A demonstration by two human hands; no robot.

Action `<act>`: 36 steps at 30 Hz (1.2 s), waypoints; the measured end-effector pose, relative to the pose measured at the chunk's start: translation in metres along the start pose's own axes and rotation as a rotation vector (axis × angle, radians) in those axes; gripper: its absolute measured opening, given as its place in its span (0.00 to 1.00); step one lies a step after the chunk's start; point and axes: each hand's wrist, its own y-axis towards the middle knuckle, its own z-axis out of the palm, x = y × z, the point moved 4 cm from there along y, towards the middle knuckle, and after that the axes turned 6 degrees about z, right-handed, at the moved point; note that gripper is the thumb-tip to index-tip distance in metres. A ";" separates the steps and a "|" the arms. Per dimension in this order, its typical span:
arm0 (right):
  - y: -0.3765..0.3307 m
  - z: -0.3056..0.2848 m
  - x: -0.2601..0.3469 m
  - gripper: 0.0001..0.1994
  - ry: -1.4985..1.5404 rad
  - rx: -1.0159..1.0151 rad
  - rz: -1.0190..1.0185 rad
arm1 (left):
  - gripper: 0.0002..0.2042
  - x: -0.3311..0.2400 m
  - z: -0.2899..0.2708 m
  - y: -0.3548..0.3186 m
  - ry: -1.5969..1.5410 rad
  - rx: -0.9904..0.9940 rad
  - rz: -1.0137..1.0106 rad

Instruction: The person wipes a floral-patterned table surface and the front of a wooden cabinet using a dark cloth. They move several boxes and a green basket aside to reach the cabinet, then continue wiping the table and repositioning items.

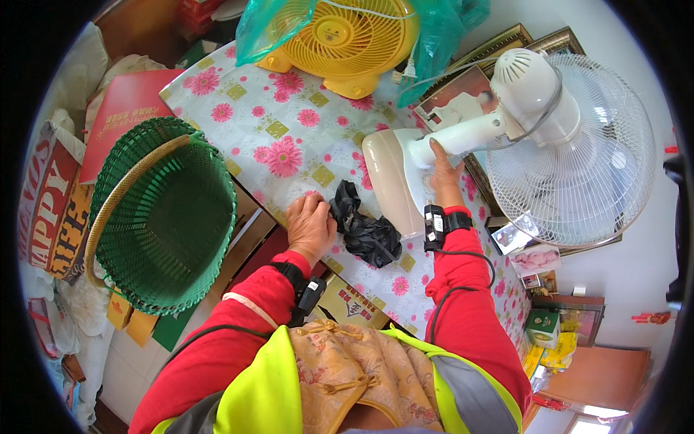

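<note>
A white electric fan (463,137) with a round wire cage stands on the flowered table at the right. My right hand (447,177) is wrapped round its post, just above the beige and white base. Beside the base lies a crumpled black bag or cloth (370,235); I cannot tell which. My left hand (312,226) rests by the table's near left edge, right against the black bundle. Its fingers are curled in, and the fingertips are hidden, so what they pinch, if anything, does not show.
The flowered tablecloth (253,108) covers the table. A green woven basket (163,217) with a tan handle stands at the left, by a red box (123,108). At the back is a yellow fan (340,40) with green plastic (271,29). Picture frames (499,40) lean along the wall.
</note>
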 end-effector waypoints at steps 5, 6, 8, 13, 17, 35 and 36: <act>0.003 0.000 0.004 0.28 -0.072 0.092 -0.048 | 0.10 -0.001 -0.001 0.000 -0.002 -0.014 0.013; 0.004 0.000 0.004 0.28 -0.091 0.093 -0.054 | 0.10 -0.001 -0.001 0.001 0.003 -0.015 0.015; 0.005 -0.002 0.004 0.27 -0.109 0.079 -0.071 | 0.10 -0.001 -0.001 0.001 0.006 -0.010 0.015; 0.003 -0.003 0.001 0.27 -0.124 0.143 -0.074 | 0.10 -0.002 0.000 0.001 0.021 0.010 0.013; 0.003 -0.002 0.000 0.27 -0.145 0.162 -0.075 | 0.10 -0.004 -0.001 0.003 0.035 0.016 0.020; -0.010 0.062 0.003 0.23 -0.221 0.319 -0.147 | 0.10 -0.006 -0.002 0.003 0.048 0.033 0.027; -0.010 0.067 0.004 0.23 -0.215 0.336 -0.145 | 0.11 -0.006 -0.002 0.002 0.048 0.032 0.026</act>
